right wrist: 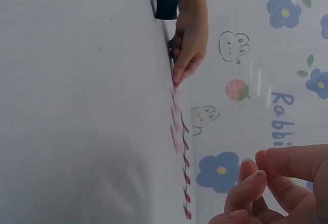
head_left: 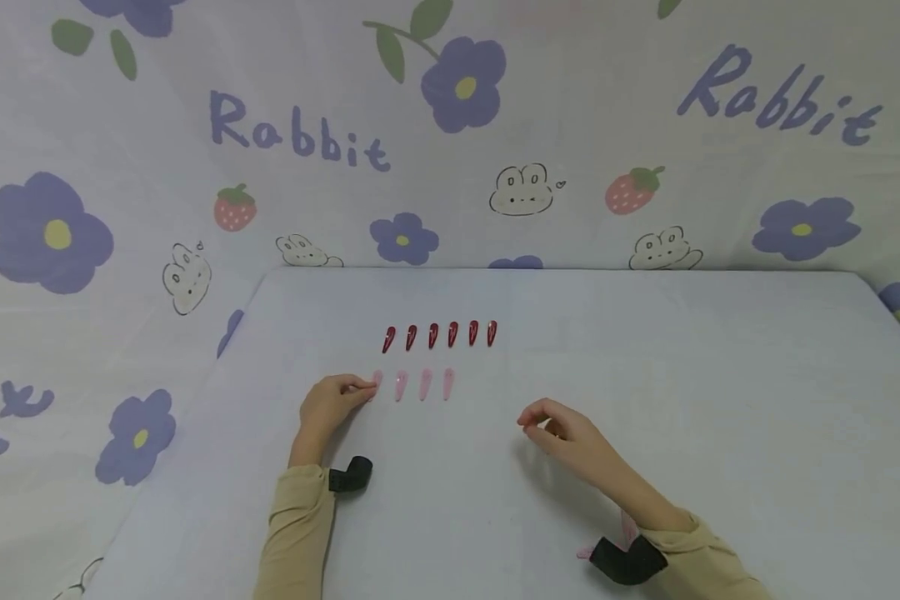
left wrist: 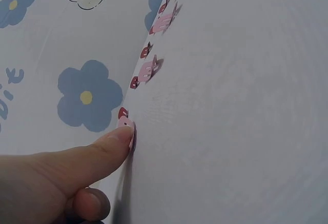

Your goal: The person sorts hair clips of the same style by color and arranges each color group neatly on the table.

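Observation:
My left hand (head_left: 332, 412) pinches the leftmost pink snap hair clip (head_left: 377, 377) between thumb and fingers, low at the white table. In the left wrist view the thumb (left wrist: 110, 144) covers much of that clip (left wrist: 124, 123). Three more pink hair clips (head_left: 425, 385) lie in a row to its right. Behind them runs a row of several glossy dark red hair clips (head_left: 432, 336). To the right of both rows, my right hand (head_left: 566, 433) hovers over the table with loosely curled fingers. Thumb and fingertips (right wrist: 261, 157) come close together in the right wrist view, with nothing visible between them.
More pink hair clips (head_left: 628, 527) lie near the right forearm, partly hidden by the black wrist camera (head_left: 630, 560). Another black camera (head_left: 351, 475) sits on the left wrist. A flower-print cloth (head_left: 570, 100) hangs behind the white table (head_left: 720, 375).

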A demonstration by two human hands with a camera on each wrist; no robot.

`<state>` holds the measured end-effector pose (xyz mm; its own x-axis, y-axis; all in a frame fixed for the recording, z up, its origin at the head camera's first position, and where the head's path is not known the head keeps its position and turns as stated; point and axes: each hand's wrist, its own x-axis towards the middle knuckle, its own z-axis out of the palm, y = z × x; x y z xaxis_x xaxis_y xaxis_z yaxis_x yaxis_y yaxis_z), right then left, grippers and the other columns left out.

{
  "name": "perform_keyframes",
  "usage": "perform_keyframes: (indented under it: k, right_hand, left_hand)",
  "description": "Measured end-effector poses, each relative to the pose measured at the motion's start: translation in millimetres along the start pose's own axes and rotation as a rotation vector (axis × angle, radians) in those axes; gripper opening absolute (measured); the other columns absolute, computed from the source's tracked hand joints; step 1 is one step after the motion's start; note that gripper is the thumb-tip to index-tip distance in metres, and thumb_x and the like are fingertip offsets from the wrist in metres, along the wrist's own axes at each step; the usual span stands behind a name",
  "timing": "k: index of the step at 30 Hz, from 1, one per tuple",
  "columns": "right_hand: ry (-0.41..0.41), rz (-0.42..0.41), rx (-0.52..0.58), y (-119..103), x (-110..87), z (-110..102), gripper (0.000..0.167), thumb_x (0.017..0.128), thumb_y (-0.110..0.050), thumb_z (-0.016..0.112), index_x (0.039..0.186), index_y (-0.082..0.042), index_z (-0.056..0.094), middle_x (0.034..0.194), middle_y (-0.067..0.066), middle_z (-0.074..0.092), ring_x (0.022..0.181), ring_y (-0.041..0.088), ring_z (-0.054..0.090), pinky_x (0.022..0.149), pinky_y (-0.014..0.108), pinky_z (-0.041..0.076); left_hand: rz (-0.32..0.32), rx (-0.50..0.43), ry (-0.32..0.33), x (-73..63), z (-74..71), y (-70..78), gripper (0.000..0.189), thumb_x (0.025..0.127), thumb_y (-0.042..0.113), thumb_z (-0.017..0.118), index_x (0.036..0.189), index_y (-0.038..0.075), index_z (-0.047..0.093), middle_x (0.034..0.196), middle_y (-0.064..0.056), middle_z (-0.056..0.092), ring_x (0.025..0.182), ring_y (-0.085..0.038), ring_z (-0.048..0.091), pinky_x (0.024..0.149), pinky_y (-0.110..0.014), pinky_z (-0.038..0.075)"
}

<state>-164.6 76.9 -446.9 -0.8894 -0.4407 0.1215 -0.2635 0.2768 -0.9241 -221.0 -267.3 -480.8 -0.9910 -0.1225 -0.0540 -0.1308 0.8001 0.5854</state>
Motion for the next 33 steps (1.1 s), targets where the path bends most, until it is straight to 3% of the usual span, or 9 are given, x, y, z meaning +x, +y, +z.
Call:
perform_keyframes:
  k: [6, 9, 13, 18, 26, 33]
  right_hand:
    - [0.027, -0.016, -0.095, 3, -27.2, -25, 0.009, 0.088, -0.007, 0.057, 0.095, -0.002, 0.059, 0.086, 0.007, 0.058, 0.062, 0.011, 0.045, 0.053, 0.024, 0.038]
    - [0.014, 0.03, -0.142, 9, -38.6, -39, 0.008, 0.087, -0.008, 0.058, 0.094, -0.005, 0.059, 0.084, 0.003, 0.057, 0.062, 0.011, 0.046, 0.053, 0.024, 0.039]
    - [-0.079, 0.101, -0.199, 15, -52.1, -61, 0.01, 0.086, -0.015, 0.061, 0.092, -0.007, 0.057, 0.08, 0.0, 0.054, 0.061, 0.009, 0.045, 0.052, 0.024, 0.038]
    - [-0.217, 0.107, -0.241, 24, -65.2, -79, 0.017, 0.081, -0.022, 0.067, 0.084, -0.012, 0.054, 0.071, -0.007, 0.049, 0.057, 0.005, 0.041, 0.049, 0.023, 0.035]
    - [-0.323, 0.12, -0.249, 38, -73.4, -82, 0.025, 0.076, -0.024, 0.071, 0.082, -0.009, 0.051, 0.067, -0.009, 0.046, 0.061, 0.003, 0.044, 0.054, 0.024, 0.037]
    - [-0.337, 0.157, -0.303, 38, -76.2, -78, 0.021, 0.076, -0.018, 0.07, 0.074, -0.014, 0.05, 0.061, -0.01, 0.043, 0.057, 0.003, 0.04, 0.05, 0.023, 0.035]
  left_hand:
    - [0.004, 0.003, 0.002, -0.3, -0.8, 1.7, 0.022, 0.078, 0.032, 0.069, 0.089, 0.013, 0.072, 0.061, 0.002, 0.048, 0.059, -0.015, 0.039, 0.052, -0.028, 0.027]
    - [0.003, -0.001, 0.003, -0.6, -1.3, 2.0, 0.023, 0.078, 0.033, 0.069, 0.089, 0.013, 0.072, 0.062, 0.003, 0.049, 0.059, -0.015, 0.04, 0.052, -0.028, 0.028]
    - [0.007, 0.001, -0.002, -1.1, -1.8, 1.9, 0.022, 0.078, 0.032, 0.069, 0.089, 0.013, 0.072, 0.062, 0.003, 0.049, 0.059, -0.015, 0.04, 0.052, -0.028, 0.028]
    - [-0.004, 0.003, -0.001, -1.0, -1.0, 2.0, 0.022, 0.078, 0.032, 0.069, 0.089, 0.012, 0.071, 0.06, 0.002, 0.047, 0.058, -0.015, 0.039, 0.052, -0.028, 0.028]
    - [-0.024, -0.002, -0.017, -2.2, 0.1, 1.9, 0.024, 0.079, 0.033, 0.068, 0.09, 0.012, 0.071, 0.061, 0.002, 0.047, 0.059, -0.015, 0.039, 0.052, -0.028, 0.027]
    - [-0.007, 0.008, -0.001, -2.3, -0.1, 2.1, 0.022, 0.078, 0.032, 0.069, 0.089, 0.013, 0.072, 0.059, 0.002, 0.046, 0.057, -0.015, 0.038, 0.05, -0.028, 0.026]
